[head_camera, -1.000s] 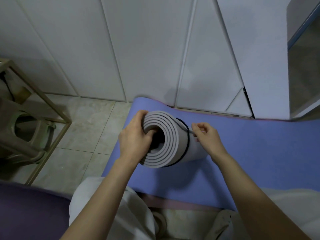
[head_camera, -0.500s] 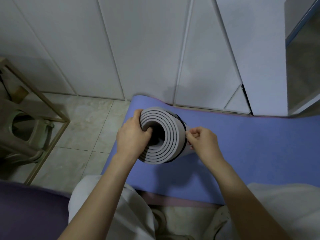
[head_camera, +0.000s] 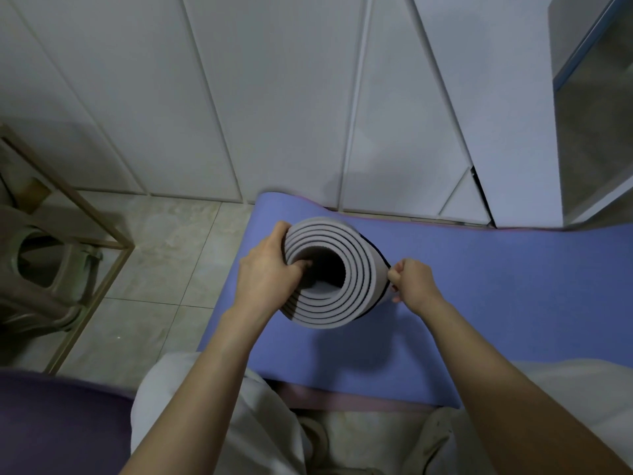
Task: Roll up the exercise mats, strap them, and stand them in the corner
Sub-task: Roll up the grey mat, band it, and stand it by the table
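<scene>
thumb inside rolled mat, fingers pinching strap

1 rolled mat, 1 flat mat, 1 strap, 2 hands.

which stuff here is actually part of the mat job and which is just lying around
In the job: rolled mat, black strap, flat blue mat, left hand, right hand.

Just there: plastic stool, metal frame, purple mat.

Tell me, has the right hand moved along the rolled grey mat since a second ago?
Yes. The right hand has slid toward the rolled grey mat's open end, along the thin black strap, nearer the flat blue mat's left edge.
</scene>
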`<move>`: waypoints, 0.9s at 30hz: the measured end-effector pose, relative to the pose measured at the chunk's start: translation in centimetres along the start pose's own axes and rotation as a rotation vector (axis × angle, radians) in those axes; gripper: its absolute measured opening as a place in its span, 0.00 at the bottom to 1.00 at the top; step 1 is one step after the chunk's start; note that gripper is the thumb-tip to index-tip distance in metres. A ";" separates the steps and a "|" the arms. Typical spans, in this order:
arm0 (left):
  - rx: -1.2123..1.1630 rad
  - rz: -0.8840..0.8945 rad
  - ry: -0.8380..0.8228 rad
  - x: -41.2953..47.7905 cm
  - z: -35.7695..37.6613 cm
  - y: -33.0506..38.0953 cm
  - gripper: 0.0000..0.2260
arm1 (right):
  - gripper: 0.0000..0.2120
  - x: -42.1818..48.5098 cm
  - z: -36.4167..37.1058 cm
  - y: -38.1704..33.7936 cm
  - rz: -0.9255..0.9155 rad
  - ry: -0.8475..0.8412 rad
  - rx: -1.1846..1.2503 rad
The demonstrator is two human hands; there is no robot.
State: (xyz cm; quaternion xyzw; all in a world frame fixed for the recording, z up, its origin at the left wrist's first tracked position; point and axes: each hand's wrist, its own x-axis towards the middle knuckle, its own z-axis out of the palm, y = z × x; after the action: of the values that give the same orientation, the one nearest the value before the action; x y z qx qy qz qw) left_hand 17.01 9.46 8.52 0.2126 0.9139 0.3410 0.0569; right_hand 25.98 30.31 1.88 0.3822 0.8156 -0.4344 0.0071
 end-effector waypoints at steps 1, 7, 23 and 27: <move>-0.003 -0.009 0.006 -0.1 0.0 0.0 0.14 | 0.15 0.1 0.1 -0.1 0.002 0.010 0.011; -0.061 -0.109 0.069 0.1 0.4 -0.4 0.13 | 0.09 -0.6 0.2 -1.9 -0.097 0.020 0.130; -0.378 -0.257 0.025 0.1 1.1 2.2 0.13 | 0.10 -5.5 3.2 -1.8 0.107 0.070 0.877; -0.352 -0.245 0.045 0.3 1.4 2.4 0.12 | 0.09 -4.2 3.7 -1.2 0.108 0.066 0.765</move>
State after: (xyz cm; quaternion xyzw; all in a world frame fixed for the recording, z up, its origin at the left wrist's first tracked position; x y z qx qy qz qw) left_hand 17.90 12.01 9.03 0.0790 0.8603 0.4906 0.1139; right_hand 27.06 24.64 1.85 0.4133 0.5730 -0.6938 -0.1392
